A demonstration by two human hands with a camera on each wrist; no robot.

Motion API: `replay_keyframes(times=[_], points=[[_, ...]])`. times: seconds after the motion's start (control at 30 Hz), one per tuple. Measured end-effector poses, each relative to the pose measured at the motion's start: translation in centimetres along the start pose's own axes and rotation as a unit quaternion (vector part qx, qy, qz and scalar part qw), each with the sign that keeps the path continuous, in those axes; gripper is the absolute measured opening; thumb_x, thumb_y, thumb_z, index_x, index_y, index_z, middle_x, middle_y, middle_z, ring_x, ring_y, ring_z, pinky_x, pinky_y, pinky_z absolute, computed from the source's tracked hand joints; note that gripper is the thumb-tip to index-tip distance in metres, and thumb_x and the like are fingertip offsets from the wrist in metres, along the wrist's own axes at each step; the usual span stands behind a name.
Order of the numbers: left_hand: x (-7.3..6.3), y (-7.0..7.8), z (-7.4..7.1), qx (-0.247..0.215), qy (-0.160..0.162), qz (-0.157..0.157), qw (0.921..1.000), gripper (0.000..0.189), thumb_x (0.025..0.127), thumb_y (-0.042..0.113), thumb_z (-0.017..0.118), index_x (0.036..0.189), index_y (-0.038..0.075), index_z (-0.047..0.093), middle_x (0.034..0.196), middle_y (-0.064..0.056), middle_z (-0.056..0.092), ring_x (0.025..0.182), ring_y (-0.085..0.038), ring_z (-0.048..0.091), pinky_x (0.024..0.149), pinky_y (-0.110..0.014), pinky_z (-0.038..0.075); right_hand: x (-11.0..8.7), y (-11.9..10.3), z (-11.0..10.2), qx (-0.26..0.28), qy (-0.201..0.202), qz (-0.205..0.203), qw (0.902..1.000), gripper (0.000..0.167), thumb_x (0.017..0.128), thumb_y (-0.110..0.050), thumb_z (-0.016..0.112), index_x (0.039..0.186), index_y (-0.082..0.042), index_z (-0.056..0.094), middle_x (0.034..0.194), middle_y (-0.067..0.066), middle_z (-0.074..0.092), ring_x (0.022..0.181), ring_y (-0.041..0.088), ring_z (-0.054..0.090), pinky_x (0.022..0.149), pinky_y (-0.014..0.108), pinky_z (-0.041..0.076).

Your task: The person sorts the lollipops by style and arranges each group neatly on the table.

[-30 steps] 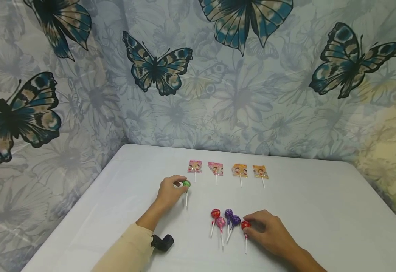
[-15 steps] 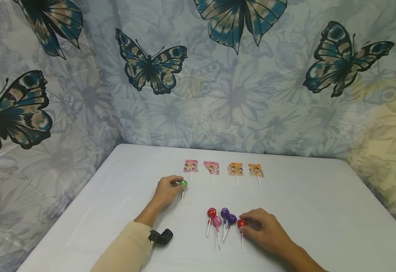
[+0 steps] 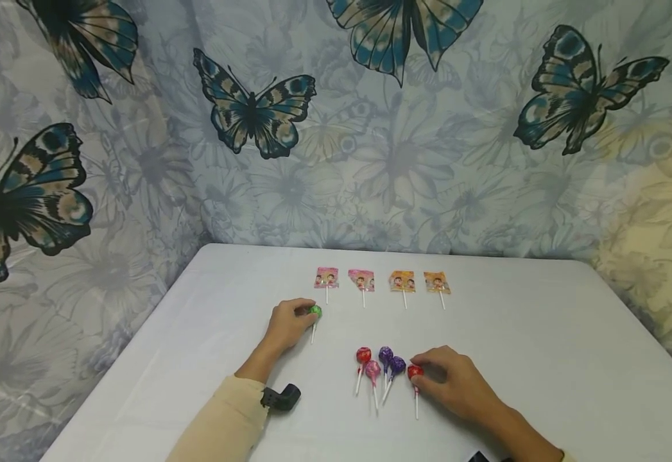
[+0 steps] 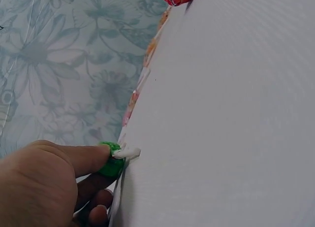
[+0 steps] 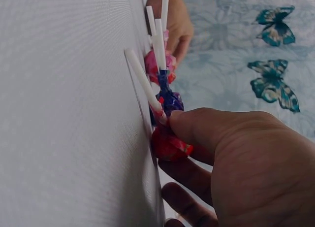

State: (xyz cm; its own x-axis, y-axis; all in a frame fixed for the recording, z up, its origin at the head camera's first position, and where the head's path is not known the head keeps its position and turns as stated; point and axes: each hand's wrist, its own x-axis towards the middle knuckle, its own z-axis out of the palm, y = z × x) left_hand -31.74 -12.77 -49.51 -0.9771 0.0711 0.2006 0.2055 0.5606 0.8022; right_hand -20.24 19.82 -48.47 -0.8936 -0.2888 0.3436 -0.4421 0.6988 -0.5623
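Observation:
My left hand (image 3: pixel 289 323) pinches the round head of a green lollipop (image 3: pixel 315 311) between thumb and finger; its white stick points toward me. Over at the right, my right hand (image 3: pixel 454 380) pinches a red lollipop (image 3: pixel 414 371) by its head, the stick lying toward the near edge. Just left of it lie two purple lollipops (image 3: pixel 396 366), a pink lollipop (image 3: pixel 373 369) and another red lollipop (image 3: pixel 363 355), close together. In the right wrist view, the thumb presses the held red lollipop (image 5: pixel 170 145) near where its stick begins.
Behind the hands, two flat lollipops in pink wrappers (image 3: pixel 327 278) and two in orange wrappers (image 3: pixel 437 282) form a row on the white table (image 3: pixel 532 333). A butterfly-patterned cloth (image 3: pixel 405 167) hangs along the back and left. A black wrist camera (image 3: pixel 280 398) sits on the left sleeve.
The view shifts slightly as the head moves. Both hands keep their pinches on the green and red lollipops, and the lollipops show no clear movement on the table.

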Motion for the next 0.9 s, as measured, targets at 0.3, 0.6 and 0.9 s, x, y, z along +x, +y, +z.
replay_keyframes(times=[0.3,0.6,0.9], points=[[-0.2,-0.3,0.1,0.001,0.001,0.002,1.0,0.026,0.084,0.011,0.074,0.11,0.008,0.072,0.099,-0.003,0.066,0.096,-0.022,0.058,0.086,-0.042,0.046,-0.2,0.0,0.0,0.027,0.019,-0.012,0.9994,0.025,0.076,-0.013,0.083,0.099,-0.019,0.074,0.096,-0.02,0.065,0.092,0.008,0.062,0.083,0.037,0.05],[0.0,-0.3,0.1,0.001,0.002,0.0,1.0,0.026,0.084,0.012,0.075,0.11,0.008,0.072,0.097,-0.002,0.066,0.095,-0.021,0.059,0.086,-0.042,0.046,0.0,-0.2,-0.1,0.095,0.054,-0.019,0.9938,0.023,0.078,-0.008,0.08,0.1,-0.011,0.073,0.092,-0.013,0.067,0.079,0.008,0.062,0.072,0.028,0.053],[0.1,-0.3,0.2,0.009,0.008,-0.002,0.9999,0.024,0.084,0.013,0.075,0.107,0.01,0.073,0.093,0.0,0.064,0.091,-0.02,0.057,0.082,-0.041,0.046,0.8,-0.8,-0.9,0.127,0.072,-0.032,0.9887,0.023,0.081,-0.006,0.078,0.103,-0.006,0.071,0.09,-0.009,0.069,0.078,0.01,0.065,0.074,0.025,0.052]])
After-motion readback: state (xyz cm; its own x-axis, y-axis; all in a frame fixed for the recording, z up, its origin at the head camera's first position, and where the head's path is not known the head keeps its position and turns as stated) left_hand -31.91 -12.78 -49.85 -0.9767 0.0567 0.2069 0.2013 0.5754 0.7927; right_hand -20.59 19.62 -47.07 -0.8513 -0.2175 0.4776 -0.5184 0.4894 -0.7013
